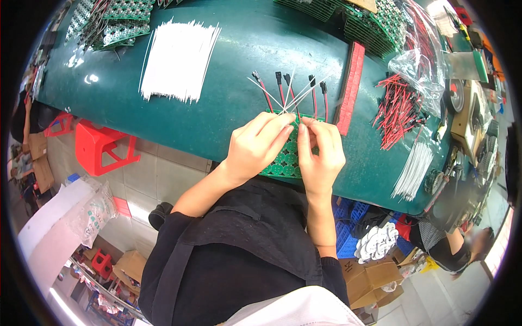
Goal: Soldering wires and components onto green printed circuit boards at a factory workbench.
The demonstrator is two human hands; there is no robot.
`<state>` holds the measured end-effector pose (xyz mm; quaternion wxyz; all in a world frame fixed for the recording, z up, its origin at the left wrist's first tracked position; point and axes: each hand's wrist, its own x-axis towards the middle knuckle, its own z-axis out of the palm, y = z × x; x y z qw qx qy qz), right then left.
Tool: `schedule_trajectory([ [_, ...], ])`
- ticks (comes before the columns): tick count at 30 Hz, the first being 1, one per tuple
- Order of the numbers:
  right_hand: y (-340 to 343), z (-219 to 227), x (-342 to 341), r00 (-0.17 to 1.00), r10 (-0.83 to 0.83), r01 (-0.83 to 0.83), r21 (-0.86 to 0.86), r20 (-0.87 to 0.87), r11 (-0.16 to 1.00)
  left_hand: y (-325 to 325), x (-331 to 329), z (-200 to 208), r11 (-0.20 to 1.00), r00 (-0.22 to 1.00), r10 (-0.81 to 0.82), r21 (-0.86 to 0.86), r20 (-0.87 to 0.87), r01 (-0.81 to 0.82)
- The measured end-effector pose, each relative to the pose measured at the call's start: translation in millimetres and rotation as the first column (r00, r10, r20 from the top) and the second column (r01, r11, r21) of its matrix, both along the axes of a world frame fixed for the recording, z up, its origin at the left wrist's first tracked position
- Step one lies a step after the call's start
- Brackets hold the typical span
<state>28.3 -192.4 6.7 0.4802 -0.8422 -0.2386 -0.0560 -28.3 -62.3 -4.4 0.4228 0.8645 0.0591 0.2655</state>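
White smooth fabric (302, 311) lies nearest the camera, below the black cloth apron (244, 228). Beyond it, the left hand (260, 142) and right hand (322, 155) meet over the far edge of a green circuit-board panel (280, 169) on the dark-green table (239, 54). Their fingers are bent inward, fingertips close together; I cannot tell what each grips. Thin white strips (288, 101) fan out there, among red-and-black wires (324, 100) with black connectors. Right of the panel lies a long red block (352, 87).
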Motion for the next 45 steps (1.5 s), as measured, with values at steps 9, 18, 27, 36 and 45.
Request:
schedule_trajectory([
  [9, 6, 9, 6, 0.987, 0.111, -0.082, -0.232, 0.115, 0.969, 1, 0, -5, 0.999, 0.998, 0.010, 0.052, 0.057, -0.013],
  [18, 5, 8, 9, 0.978, 0.177, -0.138, -0.293, 0.108, 0.946, 1, 0, -8, 0.999, 0.998, 0.006, 0.049, 0.067, -0.010],
  [27, -24, 16, 3, 0.995, 0.069, -0.079, -0.154, -0.071, 0.985, 0, -3, -13, 0.999, 0.999, -0.002, -0.036, 0.032, 0.003],
  [36, -10, -16, -1, 0.974, -0.005, 0.064, 0.252, -0.226, 0.966, 2, -6, -8, 0.995, 0.998, 0.019, -0.098, 0.059, -0.013],
  [45, -11, -18, -1, 0.987, -0.033, 0.069, 0.227, -0.159, 0.971, 13, -20, -1, 0.953, 0.999, 0.035, -0.301, 0.001, -0.033],
])
